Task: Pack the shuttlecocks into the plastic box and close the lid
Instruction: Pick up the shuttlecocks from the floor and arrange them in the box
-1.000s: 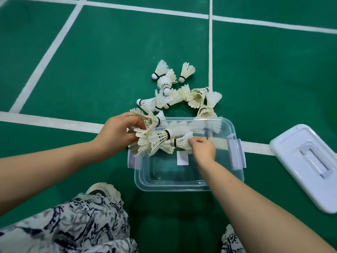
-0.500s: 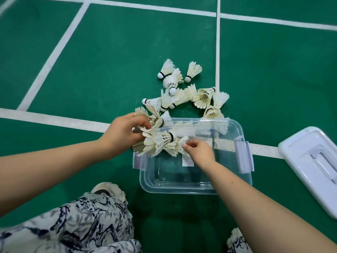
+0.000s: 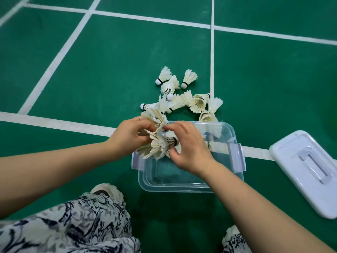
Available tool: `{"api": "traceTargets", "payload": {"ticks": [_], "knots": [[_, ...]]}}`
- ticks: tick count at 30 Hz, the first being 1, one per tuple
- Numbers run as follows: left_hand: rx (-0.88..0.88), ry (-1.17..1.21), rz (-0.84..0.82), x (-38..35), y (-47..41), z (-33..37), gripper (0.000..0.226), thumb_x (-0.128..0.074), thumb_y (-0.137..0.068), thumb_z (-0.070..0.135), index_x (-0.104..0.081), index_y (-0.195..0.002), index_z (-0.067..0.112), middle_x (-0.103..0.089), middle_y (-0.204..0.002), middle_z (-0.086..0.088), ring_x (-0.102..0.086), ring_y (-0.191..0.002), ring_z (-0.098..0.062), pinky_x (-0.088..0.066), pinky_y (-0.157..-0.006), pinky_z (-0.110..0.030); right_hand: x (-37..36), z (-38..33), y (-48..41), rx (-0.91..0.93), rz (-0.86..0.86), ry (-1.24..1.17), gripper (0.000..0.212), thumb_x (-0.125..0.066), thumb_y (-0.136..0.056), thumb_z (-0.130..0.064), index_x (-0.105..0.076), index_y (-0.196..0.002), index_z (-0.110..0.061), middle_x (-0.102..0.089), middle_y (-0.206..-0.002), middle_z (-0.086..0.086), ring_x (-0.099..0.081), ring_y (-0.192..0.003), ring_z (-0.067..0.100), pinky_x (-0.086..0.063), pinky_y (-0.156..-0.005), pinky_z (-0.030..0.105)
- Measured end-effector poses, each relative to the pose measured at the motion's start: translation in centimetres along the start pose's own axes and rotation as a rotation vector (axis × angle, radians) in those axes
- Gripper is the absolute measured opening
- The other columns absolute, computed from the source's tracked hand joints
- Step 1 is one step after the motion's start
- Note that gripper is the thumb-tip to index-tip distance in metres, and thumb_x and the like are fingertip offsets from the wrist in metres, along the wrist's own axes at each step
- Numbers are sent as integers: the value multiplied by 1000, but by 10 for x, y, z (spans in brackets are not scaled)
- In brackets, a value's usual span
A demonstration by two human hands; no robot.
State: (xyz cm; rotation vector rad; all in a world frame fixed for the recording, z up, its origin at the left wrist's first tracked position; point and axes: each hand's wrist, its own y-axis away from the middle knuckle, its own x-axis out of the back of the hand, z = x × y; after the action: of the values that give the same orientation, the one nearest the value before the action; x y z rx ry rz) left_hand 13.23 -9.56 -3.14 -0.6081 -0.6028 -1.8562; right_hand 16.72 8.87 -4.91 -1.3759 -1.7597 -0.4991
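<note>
A clear plastic box point(image 3: 235, 161) stands open on the green court floor. Over its left far corner both hands hold a bunch of white feather shuttlecocks point(image 3: 160, 145). My left hand point(image 3: 127, 136) grips the feather ends from the left. My right hand point(image 3: 189, 145) curls its fingers round the cork ends from the right. A loose pile of shuttlecocks point(image 3: 184, 99) lies on the floor just beyond the box. The white lid point(image 3: 306, 168) with a handle lies flat on the floor to the right of the box.
White court lines point(image 3: 212, 57) cross the green floor around the box. My knees in patterned trousers point(image 3: 73, 225) and a shoe point(image 3: 107, 190) sit close in front of the box at the lower left.
My right hand has moved left and up along the bunch and now wraps the cork ends. The bunch has shifted slightly toward the box's left far corner.
</note>
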Motion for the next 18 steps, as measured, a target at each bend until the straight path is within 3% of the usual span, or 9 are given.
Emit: {"api": "traceTargets", "payload": {"ticks": [4, 9, 11, 13, 15, 18], "knots": [[31, 14, 8, 0, 0, -1, 22, -66, -72, -5, -65, -79, 16, -61, -95, -7, -53, -60, 15, -38, -60, -2, -11, 4, 9, 212, 124, 120, 44, -63, -69, -28, -45, -110, -27, -57, -108, 2, -50, -99, 22, -46, -81, 38], [38, 36, -1, 1, -4, -5, 26, -71, -70, 1, -64, -76, 25, -60, -96, -5, -55, -63, 7, -38, -62, -4, -24, 12, 8, 334, 268, 211, 30, -68, -73, -36, -49, -96, -32, -44, -107, -5, -44, -96, 20, -44, -72, 35], [34, 21, 2, 1, -6, -6, 24, -74, -70, 7, -65, -77, 28, -56, -98, 1, -56, -80, -3, -41, -74, -11, -25, 13, 4, 379, 276, 204, 22, -66, -76, -40, -51, -89, -30, -46, -106, -4, -46, -96, 22, -44, -69, 35], [32, -44, -12, 2, -7, -7, 15, -76, -70, 13, -70, -80, 22, -50, -115, 1, -52, -100, -15, -38, -87, -21, -25, 15, 3, 380, 254, 197, 17, -65, -76, -41, -57, -85, -29, -46, -105, -3, -46, -94, 23, -44, -68, 36], [16, -114, -25, 4, -8, -9, 9, -75, -72, 16, -71, -80, 16, -41, -135, -2, -44, -117, -18, -32, -96, -25, -24, 17, 6, 339, 233, 203, 17, -62, -76, -42, -67, -79, -26, -45, -103, -4, -44, -92, 22, -45, -67, 35], [-46, -198, -32, 5, -6, -10, 9, -73, -74, 22, -72, -80, 16, -35, -144, -2, -32, -130, -21, -26, -104, -31, -22, 19, 10, 288, 209, 206, 24, -58, -78, -41, -71, -74, -22, -46, -96, -4, -43, -86, 22, -46, -65, 35]]}}
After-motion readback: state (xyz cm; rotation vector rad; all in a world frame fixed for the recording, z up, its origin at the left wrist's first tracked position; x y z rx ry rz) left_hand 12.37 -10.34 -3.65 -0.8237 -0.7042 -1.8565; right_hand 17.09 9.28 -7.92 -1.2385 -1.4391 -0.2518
